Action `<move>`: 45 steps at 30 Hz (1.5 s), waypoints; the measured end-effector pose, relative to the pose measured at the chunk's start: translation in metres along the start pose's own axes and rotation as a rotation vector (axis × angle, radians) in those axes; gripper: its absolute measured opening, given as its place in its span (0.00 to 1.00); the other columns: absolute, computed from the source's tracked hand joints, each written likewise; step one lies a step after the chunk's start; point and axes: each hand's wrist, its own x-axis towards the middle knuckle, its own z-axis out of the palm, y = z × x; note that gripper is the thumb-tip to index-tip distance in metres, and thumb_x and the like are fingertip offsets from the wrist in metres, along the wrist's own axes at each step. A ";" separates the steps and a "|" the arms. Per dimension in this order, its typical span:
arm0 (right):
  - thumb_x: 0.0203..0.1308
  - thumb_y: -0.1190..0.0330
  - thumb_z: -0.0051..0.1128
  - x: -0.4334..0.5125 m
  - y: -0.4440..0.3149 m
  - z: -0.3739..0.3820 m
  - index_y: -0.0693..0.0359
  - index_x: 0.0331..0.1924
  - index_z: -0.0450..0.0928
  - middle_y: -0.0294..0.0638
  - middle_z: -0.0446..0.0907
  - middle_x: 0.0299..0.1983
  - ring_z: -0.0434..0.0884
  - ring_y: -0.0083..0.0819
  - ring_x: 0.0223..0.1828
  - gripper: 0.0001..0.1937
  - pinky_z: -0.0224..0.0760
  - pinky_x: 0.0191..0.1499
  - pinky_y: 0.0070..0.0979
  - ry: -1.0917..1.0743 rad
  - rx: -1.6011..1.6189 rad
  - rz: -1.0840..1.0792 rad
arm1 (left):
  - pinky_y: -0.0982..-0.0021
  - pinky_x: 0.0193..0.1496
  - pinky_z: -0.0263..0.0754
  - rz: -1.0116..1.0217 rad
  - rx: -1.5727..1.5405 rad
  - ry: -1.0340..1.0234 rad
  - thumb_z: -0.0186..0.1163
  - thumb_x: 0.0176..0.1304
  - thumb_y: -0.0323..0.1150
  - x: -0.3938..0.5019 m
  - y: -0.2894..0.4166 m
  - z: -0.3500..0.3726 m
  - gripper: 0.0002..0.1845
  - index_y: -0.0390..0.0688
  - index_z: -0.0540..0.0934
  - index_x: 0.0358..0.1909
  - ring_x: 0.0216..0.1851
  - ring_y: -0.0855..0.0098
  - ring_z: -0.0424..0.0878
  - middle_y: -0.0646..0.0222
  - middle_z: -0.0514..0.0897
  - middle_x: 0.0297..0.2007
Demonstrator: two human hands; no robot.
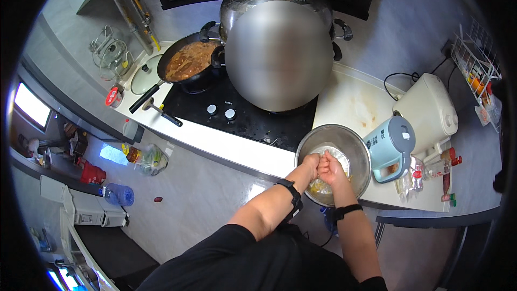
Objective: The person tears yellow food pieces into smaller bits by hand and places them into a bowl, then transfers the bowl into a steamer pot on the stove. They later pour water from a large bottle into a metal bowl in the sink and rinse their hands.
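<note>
My left hand (pixel 311 165) and my right hand (pixel 329 169) are close together, touching or nearly so, inside a large stainless steel bowl (pixel 303 141). The fingers of both are curled; whether something is held between them is hidden. Below them in the bowl lies something clear and shiny with yellowish bits (pixel 320 187), too unclear to name. The bowl sits at the front edge of the white counter, just right of the black gas hob (pixel 258 129). A light blue electric kettle (pixel 388 145) stands right beside the bowl.
A frying pan (pixel 190 62) of brown saucy food is on the left burner, its handle towards the front. A large steel pot (pixel 234 8) stands at the back, partly behind a blurred round area. A cream appliance (pixel 428 109) and several bottles (pixel 438 169) are at the right.
</note>
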 end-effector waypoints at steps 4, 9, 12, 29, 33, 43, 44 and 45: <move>0.69 0.57 0.44 -0.031 0.011 0.030 0.64 0.28 0.73 0.36 0.74 0.19 0.73 0.26 0.17 0.19 0.68 0.17 0.24 0.217 -0.612 -0.399 | 0.68 0.27 0.76 0.020 -0.035 -0.262 0.43 0.67 0.43 -0.030 0.002 0.015 0.17 0.44 0.78 0.33 0.28 0.70 0.79 0.65 0.84 0.32; 0.70 0.60 0.36 -0.045 0.005 0.024 0.66 0.36 0.71 0.59 0.79 0.29 0.78 0.57 0.31 0.16 0.71 0.38 0.47 0.372 -1.649 -0.881 | 0.57 0.51 0.71 0.071 -0.065 -0.086 0.43 0.68 0.43 -0.048 0.000 0.036 0.17 0.42 0.77 0.39 0.43 0.61 0.78 0.59 0.82 0.41; 0.67 0.67 0.40 -0.040 -0.003 0.011 0.61 0.41 0.71 0.55 0.74 0.46 0.75 0.54 0.48 0.09 0.70 0.46 0.43 0.487 -1.750 -1.229 | 0.58 0.55 0.68 0.255 0.123 0.069 0.43 0.66 0.37 -0.044 -0.001 0.030 0.15 0.44 0.75 0.48 0.48 0.62 0.75 0.58 0.78 0.46; 0.64 0.38 0.24 -0.069 -0.024 0.034 0.59 0.69 0.56 0.51 0.41 0.73 0.40 0.46 0.74 0.39 0.34 0.72 0.43 0.319 -1.267 -0.536 | 0.65 0.67 0.55 0.014 -0.255 -0.526 0.40 0.71 0.49 -0.090 -0.024 0.049 0.27 0.43 0.65 0.64 0.63 0.67 0.65 0.63 0.68 0.63; 0.66 0.54 0.41 -0.050 -0.032 0.001 0.67 0.62 0.64 0.54 0.49 0.70 0.51 0.47 0.70 0.28 0.51 0.66 0.45 0.542 -1.497 -0.362 | 0.57 0.66 0.54 0.115 0.430 -0.034 0.40 0.70 0.53 -0.107 -0.010 0.040 0.32 0.39 0.61 0.66 0.65 0.59 0.61 0.58 0.63 0.66; 0.53 0.74 0.57 -0.067 0.004 -0.019 0.65 0.42 0.79 0.51 0.82 0.31 0.82 0.42 0.26 0.11 0.78 0.33 0.36 0.108 -1.510 -0.893 | 0.58 0.44 0.76 0.241 0.718 0.237 0.47 0.61 0.35 -0.053 -0.012 -0.001 0.18 0.33 0.78 0.46 0.46 0.53 0.80 0.47 0.80 0.46; 0.52 0.73 0.59 -0.078 0.002 -0.018 0.63 0.40 0.81 0.51 0.82 0.31 0.82 0.43 0.26 0.10 0.77 0.34 0.36 0.154 -1.703 -1.180 | 0.59 0.45 0.76 0.377 1.073 0.255 0.49 0.61 0.35 -0.055 -0.012 -0.001 0.17 0.33 0.80 0.42 0.45 0.52 0.80 0.46 0.81 0.43; 0.51 0.71 0.60 -0.088 -0.002 -0.016 0.62 0.39 0.82 0.50 0.82 0.33 0.82 0.43 0.28 0.10 0.76 0.36 0.35 0.190 -1.703 -1.088 | 0.59 0.46 0.76 0.509 1.384 0.283 0.51 0.61 0.36 -0.060 -0.010 0.001 0.16 0.34 0.82 0.39 0.45 0.51 0.81 0.46 0.82 0.40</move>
